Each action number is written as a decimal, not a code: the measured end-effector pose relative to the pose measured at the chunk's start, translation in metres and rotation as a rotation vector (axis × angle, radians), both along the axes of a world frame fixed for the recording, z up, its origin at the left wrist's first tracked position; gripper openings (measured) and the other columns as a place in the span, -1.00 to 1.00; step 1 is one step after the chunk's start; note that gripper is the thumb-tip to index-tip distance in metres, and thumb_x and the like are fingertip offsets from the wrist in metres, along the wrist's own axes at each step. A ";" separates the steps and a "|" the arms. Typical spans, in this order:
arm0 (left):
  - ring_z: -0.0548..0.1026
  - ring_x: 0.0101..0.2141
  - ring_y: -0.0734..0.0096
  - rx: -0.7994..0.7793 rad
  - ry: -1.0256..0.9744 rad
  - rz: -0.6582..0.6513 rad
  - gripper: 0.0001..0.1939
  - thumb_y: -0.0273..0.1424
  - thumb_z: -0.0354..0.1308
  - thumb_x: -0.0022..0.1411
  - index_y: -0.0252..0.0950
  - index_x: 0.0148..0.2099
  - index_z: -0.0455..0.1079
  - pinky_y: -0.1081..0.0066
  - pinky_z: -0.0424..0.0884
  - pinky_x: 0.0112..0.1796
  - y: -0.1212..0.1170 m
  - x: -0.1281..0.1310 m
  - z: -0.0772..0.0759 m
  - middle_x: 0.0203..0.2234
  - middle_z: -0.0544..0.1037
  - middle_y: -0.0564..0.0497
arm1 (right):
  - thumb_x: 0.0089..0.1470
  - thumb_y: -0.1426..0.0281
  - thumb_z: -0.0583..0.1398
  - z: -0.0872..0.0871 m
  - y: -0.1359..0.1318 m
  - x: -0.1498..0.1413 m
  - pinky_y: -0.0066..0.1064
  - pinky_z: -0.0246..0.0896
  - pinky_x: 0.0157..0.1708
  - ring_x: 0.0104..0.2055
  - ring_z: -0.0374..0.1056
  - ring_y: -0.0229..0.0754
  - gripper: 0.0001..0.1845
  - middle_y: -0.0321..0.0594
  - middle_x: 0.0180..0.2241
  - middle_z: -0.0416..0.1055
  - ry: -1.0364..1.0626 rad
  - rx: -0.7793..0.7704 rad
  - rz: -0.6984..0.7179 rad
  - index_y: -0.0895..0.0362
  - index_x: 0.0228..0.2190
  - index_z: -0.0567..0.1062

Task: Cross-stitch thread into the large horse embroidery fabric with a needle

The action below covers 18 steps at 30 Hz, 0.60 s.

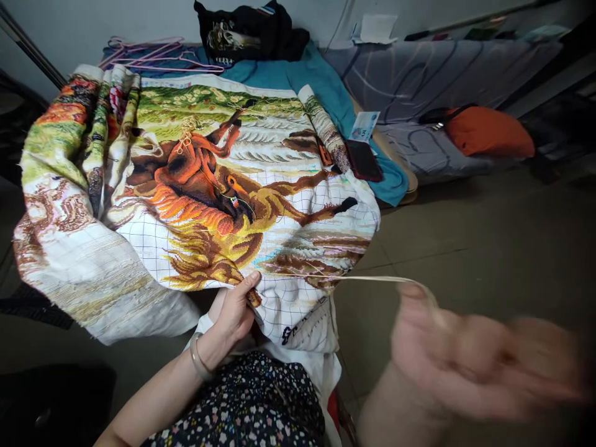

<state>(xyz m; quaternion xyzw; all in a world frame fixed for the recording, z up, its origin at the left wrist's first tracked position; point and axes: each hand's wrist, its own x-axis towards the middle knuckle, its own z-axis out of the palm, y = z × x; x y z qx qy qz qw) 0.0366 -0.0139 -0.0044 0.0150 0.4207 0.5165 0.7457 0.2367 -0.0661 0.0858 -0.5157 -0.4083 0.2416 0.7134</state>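
Note:
A large cross-stitch cloth [149,245] spreads before me, with a horse picture in brown, orange and yellow on a gridded white ground. At its near edge my left hand [233,316] grips the fabric, thumb on top and fingers hidden beneath. A pale thread [372,278] runs taut from the cloth, just right of that thumb, to my right hand [470,360]. This hand is out to the right, off the cloth, smeared by motion, with its fingers curled round the thread. Whether it also holds a needle cannot be seen. Loose yellow thread [187,135] lies on the stitched picture.
Rolled parts of the cloth [95,149] bulk up at the left. A dark phone [363,160] and a banknote [364,126] lie by the right roll [323,124]. Pink hangers [153,54], a black bag [251,34] and an orange bag [488,131] sit farther back.

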 end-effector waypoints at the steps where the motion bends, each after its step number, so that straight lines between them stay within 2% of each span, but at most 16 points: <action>1: 0.55 -0.19 0.23 0.000 -0.001 0.003 -0.77 -0.49 0.32 -0.04 -0.29 -0.25 0.49 0.32 0.41 -0.13 0.000 0.000 -0.001 -0.32 0.62 -0.02 | 0.07 0.02 0.15 -0.004 0.006 -0.011 -0.33 0.28 -0.44 -0.79 -0.34 -0.39 -0.75 -0.54 -0.80 -0.30 0.096 0.030 0.088 -0.15 -0.50 0.41; 3: 0.55 -0.20 0.23 -0.002 -0.006 0.000 -0.77 -0.49 0.32 -0.05 -0.28 -0.25 0.49 0.32 0.41 -0.14 0.001 0.000 -0.001 -0.34 0.62 0.00 | 0.11 0.23 0.19 -0.019 0.020 -0.037 -0.40 0.24 -0.53 -0.75 -0.12 -0.37 -0.83 -0.52 -0.76 -0.08 0.141 -0.104 0.252 -0.02 -0.48 0.39; 5: 0.55 -0.24 0.24 -0.003 -0.009 -0.018 -0.78 -0.48 0.32 -0.05 -0.29 -0.27 0.50 0.33 0.40 -0.16 0.001 -0.001 -0.002 -0.38 0.62 0.01 | 0.13 0.32 0.16 -0.037 0.029 -0.060 -0.50 0.13 -0.61 -0.67 0.07 -0.35 -0.90 -0.45 -0.69 0.13 -0.015 -0.348 0.446 0.05 -0.40 0.43; 7: 0.55 -0.31 0.28 -0.001 -0.004 -0.026 -0.80 -0.48 0.33 -0.07 -0.32 -0.30 0.50 0.35 0.40 -0.19 0.002 -0.001 -0.001 -0.43 0.61 0.02 | 0.15 0.38 0.11 -0.054 0.033 -0.074 -0.53 0.09 -0.61 -0.61 0.17 -0.34 -0.86 -0.39 -0.64 0.26 -0.211 -0.480 0.564 0.10 -0.29 0.47; 9: 0.55 -0.34 0.31 0.003 0.003 -0.012 -0.80 -0.50 0.33 -0.08 -0.33 -0.31 0.50 0.36 0.40 -0.21 0.002 -0.001 -0.001 -0.45 0.60 0.02 | 0.14 0.41 0.08 -0.065 0.034 -0.081 -0.53 0.09 -0.59 -0.58 0.22 -0.32 -0.78 -0.34 -0.61 0.33 -0.351 -0.509 0.547 0.14 -0.24 0.51; 11: 0.55 -0.32 0.29 0.003 0.002 -0.001 -0.79 -0.51 0.33 -0.09 -0.34 -0.30 0.50 0.35 0.40 -0.19 0.002 -0.001 0.000 -0.42 0.61 0.00 | 0.12 0.40 0.08 -0.070 0.035 -0.084 -0.53 0.10 -0.58 -0.56 0.26 -0.30 -0.75 -0.30 -0.59 0.38 -0.418 -0.503 0.465 0.15 -0.25 0.53; 13: 0.56 -0.28 0.23 -0.001 -0.002 -0.005 -0.77 -0.51 0.33 -0.09 -0.34 -0.29 0.49 0.31 0.40 -0.15 0.003 -0.001 0.001 -0.39 0.61 -0.03 | 0.10 0.39 0.09 -0.070 0.036 -0.084 -0.53 0.12 -0.58 -0.56 0.28 -0.29 -0.74 -0.28 -0.58 0.41 -0.447 -0.500 0.429 0.17 -0.26 0.55; 18: 0.56 -0.26 0.20 -0.015 -0.006 -0.008 -0.76 -0.50 0.34 -0.09 -0.34 -0.28 0.49 0.27 0.40 -0.13 0.003 -0.001 0.002 -0.39 0.62 -0.03 | 0.09 0.39 0.09 -0.068 0.039 -0.083 -0.53 0.12 -0.59 -0.60 0.24 -0.30 -0.72 -0.30 -0.65 0.37 -0.482 -0.495 0.469 0.17 -0.27 0.58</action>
